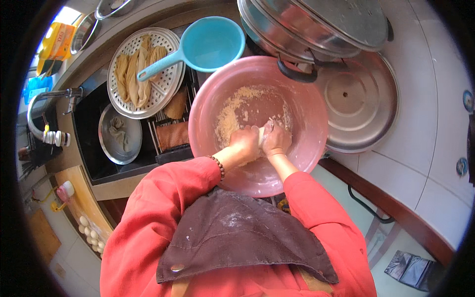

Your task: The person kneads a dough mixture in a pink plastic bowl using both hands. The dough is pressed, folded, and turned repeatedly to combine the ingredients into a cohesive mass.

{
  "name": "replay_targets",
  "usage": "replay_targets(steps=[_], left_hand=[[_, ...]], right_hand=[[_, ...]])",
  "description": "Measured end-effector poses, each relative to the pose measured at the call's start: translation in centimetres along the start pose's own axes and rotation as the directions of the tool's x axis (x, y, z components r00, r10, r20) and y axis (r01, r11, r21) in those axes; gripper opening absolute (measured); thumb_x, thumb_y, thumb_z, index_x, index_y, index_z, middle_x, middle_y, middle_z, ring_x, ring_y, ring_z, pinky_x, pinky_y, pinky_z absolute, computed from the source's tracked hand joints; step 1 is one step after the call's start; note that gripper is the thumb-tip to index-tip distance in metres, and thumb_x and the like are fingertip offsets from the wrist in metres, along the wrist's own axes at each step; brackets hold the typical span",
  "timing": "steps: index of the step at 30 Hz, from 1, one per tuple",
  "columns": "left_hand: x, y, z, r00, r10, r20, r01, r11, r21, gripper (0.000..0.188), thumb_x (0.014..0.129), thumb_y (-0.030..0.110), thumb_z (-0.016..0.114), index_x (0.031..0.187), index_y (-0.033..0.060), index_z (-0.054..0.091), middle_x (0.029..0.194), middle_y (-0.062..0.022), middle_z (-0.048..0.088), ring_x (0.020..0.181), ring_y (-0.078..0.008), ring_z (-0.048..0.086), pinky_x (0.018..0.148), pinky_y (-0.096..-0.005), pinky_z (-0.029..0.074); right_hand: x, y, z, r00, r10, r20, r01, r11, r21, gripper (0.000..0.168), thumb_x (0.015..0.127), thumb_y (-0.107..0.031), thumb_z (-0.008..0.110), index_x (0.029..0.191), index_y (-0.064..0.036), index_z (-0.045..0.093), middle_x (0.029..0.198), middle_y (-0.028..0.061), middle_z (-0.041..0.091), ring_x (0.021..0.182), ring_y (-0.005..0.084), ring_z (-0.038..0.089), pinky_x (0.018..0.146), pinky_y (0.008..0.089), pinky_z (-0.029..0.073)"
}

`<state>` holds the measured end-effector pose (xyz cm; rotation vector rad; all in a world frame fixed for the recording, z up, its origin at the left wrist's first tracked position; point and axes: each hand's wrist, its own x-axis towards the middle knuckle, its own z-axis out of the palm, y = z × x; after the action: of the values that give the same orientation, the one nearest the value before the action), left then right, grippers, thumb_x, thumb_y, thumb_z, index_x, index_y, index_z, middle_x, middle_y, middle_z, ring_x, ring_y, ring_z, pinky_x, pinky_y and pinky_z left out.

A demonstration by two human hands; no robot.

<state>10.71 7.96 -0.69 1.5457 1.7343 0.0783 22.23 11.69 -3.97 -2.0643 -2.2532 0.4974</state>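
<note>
A large pink plastic basin [308,122] stands right in front of me. Inside it, my left hand [245,143] and my right hand [276,137] are close together near the middle, both closed on a pale lump of dough [261,136] between them. Most of the lump is hidden by my fingers. Bits of dough cling to my right hand. Loose yellowish crumbly flour [228,115] lies along the left and far side of the basin's bottom, beyond my hands. Pale smears mark the basin's inner wall.
A turquoise dipper [213,43] rests partly over a perforated steamer plate [115,89] with cloths. A metal bowl [137,148] holding a rag sits in the dark sink, by a faucet [35,111]. Steel steamer pots [297,33] and a large lid [363,100] stand right of the basin.
</note>
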Motion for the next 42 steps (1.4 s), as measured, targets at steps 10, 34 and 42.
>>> replay_targets(steps=[10, 34, 42], left_hand=[[3.0, -0.4, -1.3, 0.974, -0.164, 0.158, 0.186, 0.973, -0.139, 0.050, 0.066, 0.042, 0.069, 0.103, 0.0098, 0.064, 0.097, -0.0157, 0.065, 0.091, -0.0314, 0.063, 0.076, -0.0397, 0.050], [2.5, 0.4, -0.3, 0.998, -0.057, -0.032, -0.049, -0.327, -0.944, 0.020, 0.089, 0.022, 0.049, 0.102, 0.0085, 0.055, 0.093, -0.0033, 0.059, 0.089, -0.0131, 0.054, 0.073, -0.0309, 0.046], [-3.5, 5.4, -1.4, 0.978, -0.113, 0.174, 0.158, -0.134, -0.978, 0.029, 0.093, 0.023, 0.047, 0.114, 0.0041, 0.053, 0.109, -0.0083, 0.055, 0.097, -0.0188, 0.052, 0.082, -0.0305, 0.042]], right_hand=[[3.9, -1.0, -1.9, 0.954, 0.045, 0.295, -0.022, 0.996, -0.081, 0.043, 0.088, -0.038, 0.034, 0.092, -0.009, 0.066, 0.093, 0.0170, 0.064, 0.089, 0.0365, 0.060, 0.078, 0.0468, 0.046], [-0.2, -5.8, -4.0, 0.985, -0.146, -0.087, 0.130, 0.321, 0.938, 0.031, 0.088, -0.004, 0.043, 0.117, -0.006, 0.052, 0.106, 0.0099, 0.056, 0.096, 0.0174, 0.052, 0.086, 0.0285, 0.042], [3.3, -3.4, -3.8, 0.961, -0.125, 0.249, -0.269, -0.644, 0.716, 0.041, 0.095, -0.021, 0.032, 0.132, -0.003, 0.033, 0.135, 0.0176, 0.037, 0.127, 0.0247, 0.036, 0.108, 0.0335, 0.024]])
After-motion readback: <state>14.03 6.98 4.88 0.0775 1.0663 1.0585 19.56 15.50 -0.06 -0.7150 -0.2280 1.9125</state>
